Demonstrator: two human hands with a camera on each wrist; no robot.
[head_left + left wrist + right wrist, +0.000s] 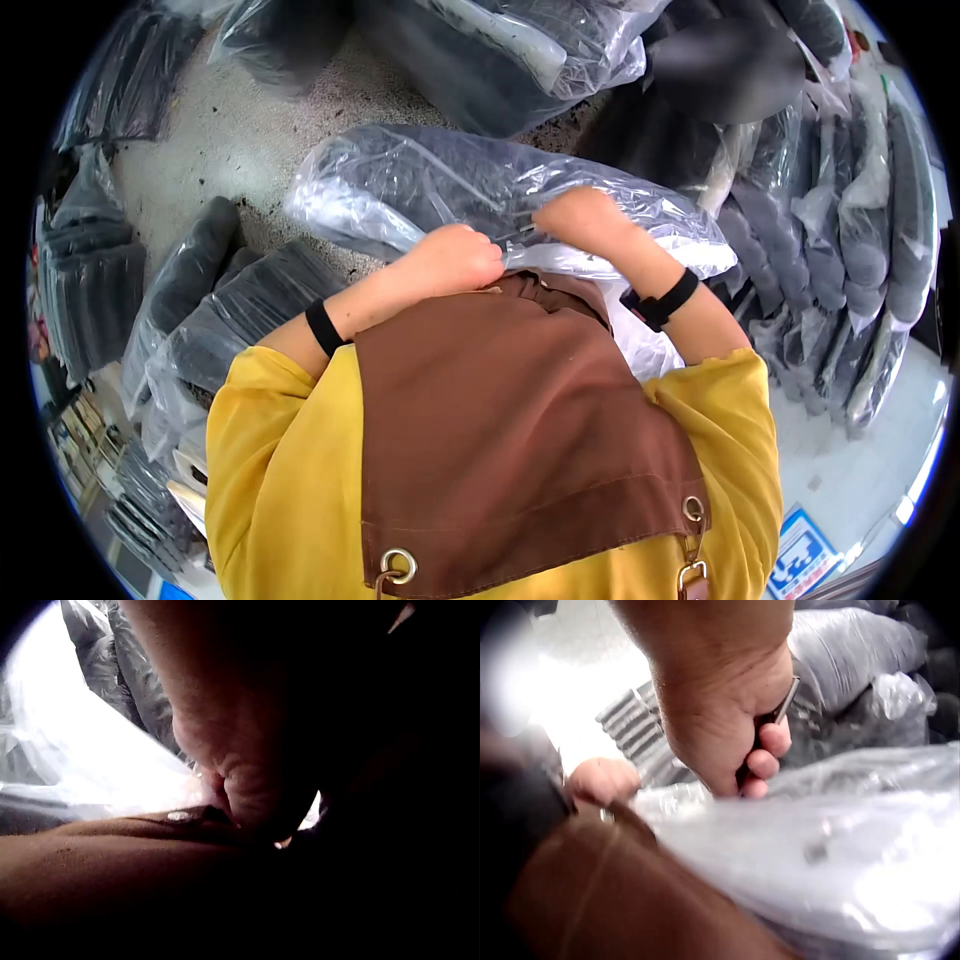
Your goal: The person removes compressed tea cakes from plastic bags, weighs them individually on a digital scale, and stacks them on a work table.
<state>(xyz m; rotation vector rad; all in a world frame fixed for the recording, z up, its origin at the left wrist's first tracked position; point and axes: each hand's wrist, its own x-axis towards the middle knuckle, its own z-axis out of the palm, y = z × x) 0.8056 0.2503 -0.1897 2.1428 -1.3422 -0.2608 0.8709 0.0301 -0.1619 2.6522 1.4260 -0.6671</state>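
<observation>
A long dark item in a clear plastic bag point(430, 170) lies across in front of the brown apron point(520, 400). My left hand point(450, 258) is at the bag's near edge, fingers curled, and the plastic runs taut to it in the left wrist view. The apron's top edge lies right beneath this hand, and the fingertips are hidden. Over the bag's right half, my right hand point(720, 720) grips a small dark tool point(786, 701) with a metal end that sticks out past the fingers.
Bagged dark pieces point(850, 220) stand in a row at the right. More wrapped stacks point(95, 290) are at the left, and a bundle point(250, 310) leans near my left forearm. Large bagged pieces point(500, 60) lie beyond, on the speckled grey surface point(230, 140).
</observation>
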